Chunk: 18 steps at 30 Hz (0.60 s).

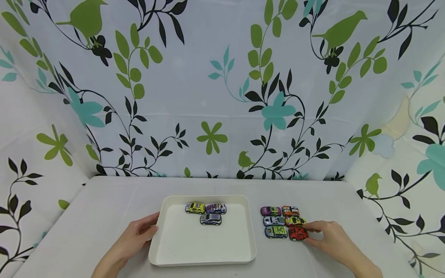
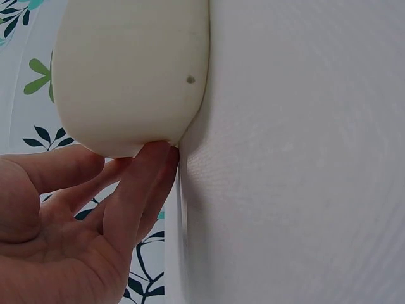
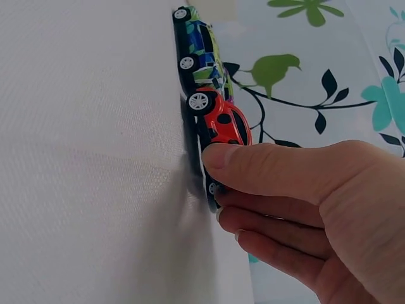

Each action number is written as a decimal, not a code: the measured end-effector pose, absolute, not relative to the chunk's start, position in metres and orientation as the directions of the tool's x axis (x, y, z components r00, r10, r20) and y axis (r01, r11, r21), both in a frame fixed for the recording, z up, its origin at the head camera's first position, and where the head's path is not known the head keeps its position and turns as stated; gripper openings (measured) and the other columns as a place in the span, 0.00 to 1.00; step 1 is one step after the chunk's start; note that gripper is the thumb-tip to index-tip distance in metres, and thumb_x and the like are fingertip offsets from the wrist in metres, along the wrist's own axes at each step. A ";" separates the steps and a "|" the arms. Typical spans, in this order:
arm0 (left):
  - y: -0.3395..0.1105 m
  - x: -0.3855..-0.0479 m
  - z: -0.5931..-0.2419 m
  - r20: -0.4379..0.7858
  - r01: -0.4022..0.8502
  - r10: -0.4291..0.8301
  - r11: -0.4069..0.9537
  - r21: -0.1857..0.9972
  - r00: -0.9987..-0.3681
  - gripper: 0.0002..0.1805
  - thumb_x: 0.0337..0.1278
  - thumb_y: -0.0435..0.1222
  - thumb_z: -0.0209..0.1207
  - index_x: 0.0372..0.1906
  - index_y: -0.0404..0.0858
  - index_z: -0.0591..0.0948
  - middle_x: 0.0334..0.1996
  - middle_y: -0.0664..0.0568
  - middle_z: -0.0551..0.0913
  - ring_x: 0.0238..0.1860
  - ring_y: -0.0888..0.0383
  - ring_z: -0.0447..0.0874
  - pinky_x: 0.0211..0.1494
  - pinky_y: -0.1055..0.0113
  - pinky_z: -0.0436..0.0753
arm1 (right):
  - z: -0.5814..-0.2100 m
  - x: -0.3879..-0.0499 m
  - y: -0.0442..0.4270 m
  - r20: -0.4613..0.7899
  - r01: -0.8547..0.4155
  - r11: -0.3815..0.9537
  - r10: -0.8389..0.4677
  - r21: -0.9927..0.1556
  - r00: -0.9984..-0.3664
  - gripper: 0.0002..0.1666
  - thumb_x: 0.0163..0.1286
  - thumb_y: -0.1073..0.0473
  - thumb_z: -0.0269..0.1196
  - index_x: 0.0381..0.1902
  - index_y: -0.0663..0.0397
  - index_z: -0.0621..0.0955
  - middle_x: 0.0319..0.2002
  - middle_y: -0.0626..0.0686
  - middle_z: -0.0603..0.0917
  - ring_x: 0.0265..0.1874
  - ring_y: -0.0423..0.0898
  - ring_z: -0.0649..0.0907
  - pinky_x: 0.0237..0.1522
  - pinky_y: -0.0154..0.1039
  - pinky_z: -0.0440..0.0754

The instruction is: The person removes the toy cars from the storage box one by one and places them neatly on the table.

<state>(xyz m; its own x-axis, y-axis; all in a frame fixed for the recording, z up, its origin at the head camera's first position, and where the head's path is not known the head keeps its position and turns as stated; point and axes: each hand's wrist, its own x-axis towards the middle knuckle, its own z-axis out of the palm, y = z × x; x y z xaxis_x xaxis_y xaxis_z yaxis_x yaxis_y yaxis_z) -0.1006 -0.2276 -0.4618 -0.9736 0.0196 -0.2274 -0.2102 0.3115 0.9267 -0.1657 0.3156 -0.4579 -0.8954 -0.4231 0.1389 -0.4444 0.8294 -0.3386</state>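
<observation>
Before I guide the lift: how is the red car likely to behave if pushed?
The red car will probably roll easily, since it has wheels. Its smooth, glossy body looks stiff, so it may slip a little but shouldn't squash in the right hand. Low and squat, it seems unlikely to tip.

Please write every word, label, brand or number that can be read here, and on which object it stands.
No text can be read in any view.
Three toy cars in the white tray: printed designs, any lettering too small to read.
Five toy cars beside the tray: likewise too small.
Red car in the right hand: black spots, nothing readable.
White tray: small dark dot, no text.
Patterned cloth: no words.
</observation>
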 end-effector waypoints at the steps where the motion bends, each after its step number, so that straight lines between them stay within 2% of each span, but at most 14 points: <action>1: -0.228 -0.101 -0.462 -0.229 -0.213 0.017 0.313 0.926 -0.973 0.29 0.73 0.32 0.53 0.74 0.28 0.63 0.71 0.28 0.65 0.65 0.38 0.75 0.57 0.52 0.84 | -0.458 -0.166 0.315 0.133 -0.439 0.832 -0.420 -0.338 -0.898 0.17 0.50 0.55 0.78 0.40 0.48 0.89 0.38 0.45 0.90 0.35 0.43 0.86 0.37 0.39 0.85; 7: -0.227 -0.102 -0.461 -0.239 -0.225 0.005 0.315 0.922 -0.971 0.29 0.73 0.33 0.54 0.74 0.28 0.63 0.70 0.28 0.65 0.64 0.38 0.76 0.55 0.51 0.85 | -0.459 -0.168 0.314 0.098 -0.400 0.859 -0.390 -0.320 -0.916 0.18 0.49 0.55 0.79 0.39 0.47 0.89 0.38 0.45 0.90 0.36 0.45 0.87 0.39 0.45 0.86; 18: -0.227 -0.103 -0.462 -0.245 -0.233 -0.003 0.317 0.919 -0.970 0.29 0.73 0.32 0.54 0.73 0.29 0.64 0.70 0.28 0.66 0.64 0.38 0.76 0.55 0.51 0.85 | -0.458 -0.166 0.310 0.108 -0.396 0.864 -0.382 -0.310 -0.918 0.17 0.48 0.57 0.80 0.38 0.50 0.88 0.37 0.47 0.90 0.36 0.47 0.87 0.40 0.46 0.87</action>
